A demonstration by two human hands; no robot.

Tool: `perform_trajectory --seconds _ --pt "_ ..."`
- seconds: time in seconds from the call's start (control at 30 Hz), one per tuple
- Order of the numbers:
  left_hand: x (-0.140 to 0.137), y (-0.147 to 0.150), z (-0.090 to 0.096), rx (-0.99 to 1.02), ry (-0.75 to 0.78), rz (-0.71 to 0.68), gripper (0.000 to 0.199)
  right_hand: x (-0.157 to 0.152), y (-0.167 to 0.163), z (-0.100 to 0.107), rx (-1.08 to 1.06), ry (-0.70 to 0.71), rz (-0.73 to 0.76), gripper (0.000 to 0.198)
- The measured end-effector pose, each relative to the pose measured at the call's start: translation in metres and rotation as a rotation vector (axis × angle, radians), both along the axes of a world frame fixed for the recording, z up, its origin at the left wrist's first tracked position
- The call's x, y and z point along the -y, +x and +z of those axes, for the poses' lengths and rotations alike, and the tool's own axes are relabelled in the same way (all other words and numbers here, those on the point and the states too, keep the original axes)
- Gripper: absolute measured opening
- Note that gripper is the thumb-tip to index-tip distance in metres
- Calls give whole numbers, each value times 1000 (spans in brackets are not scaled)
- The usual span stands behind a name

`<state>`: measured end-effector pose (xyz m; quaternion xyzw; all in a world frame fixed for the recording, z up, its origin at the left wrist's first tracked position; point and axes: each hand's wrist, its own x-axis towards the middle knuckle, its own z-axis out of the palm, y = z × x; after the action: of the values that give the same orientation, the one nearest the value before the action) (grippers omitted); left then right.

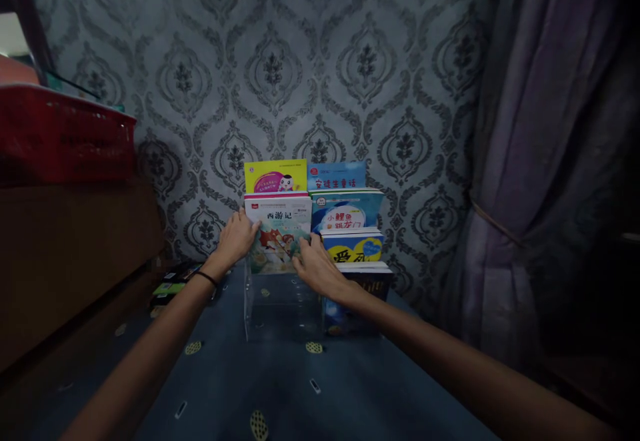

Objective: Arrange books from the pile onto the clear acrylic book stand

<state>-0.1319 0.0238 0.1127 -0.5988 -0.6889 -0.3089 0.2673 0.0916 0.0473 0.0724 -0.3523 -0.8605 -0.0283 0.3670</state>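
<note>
Storybook (277, 236) stands long axis upright at twelve o'clock, my left hand (237, 236) gripping its nine-o'clock edge, right hand (320, 268) its four-o'clock.

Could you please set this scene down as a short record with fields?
Left hand: at the left edge of the white-and-green book
Right hand: at that book's right edge
Behind it: yellow book
Right column: blue book at back, dark book in front
Below: clear stand on blue patterned surface
Far left: red basket
Far right: tied curtain
</note>
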Motion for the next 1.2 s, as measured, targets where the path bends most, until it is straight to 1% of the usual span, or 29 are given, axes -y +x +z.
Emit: perform_trajectory --seconds 0.1,0.17,0.27,0.37,0.43,0.53,0.67,1.03,1.13,1.2 --pt "-2 -3 -1 42 27 -47 47 5 2 5 9 91 37 28" --pt "-3 -5 -1 79 70 -115 47 9 2 15 6 189 67 32" --pt "-4 -7 3 184 145 -284 45 10 0 39 24 371 94 43" --pt "-6 -10 5 249 165 -371 40 2 -4 66 89 503 63 59" --pt "-7 -12 6 261 164 -386 37 -6 -8 80 138 536 13 68" --pt "-10 -14 4 274 157 -408 34 -18 -15 92 227 514 -39 69" --pt "-13 -17 1 278 149 -434 33 -27 -21 93 292 479 -63 68" --pt "-12 -26 2 283 107 -482 30 -38 -29 87 191 482 -7 65" --pt "-11 -26 3 283 106 -499 29 -30 -27 75 114 506 40 69" --pt "-10 -27 4 283 104 -517 30 -19 -24 58 85 541 87 69"
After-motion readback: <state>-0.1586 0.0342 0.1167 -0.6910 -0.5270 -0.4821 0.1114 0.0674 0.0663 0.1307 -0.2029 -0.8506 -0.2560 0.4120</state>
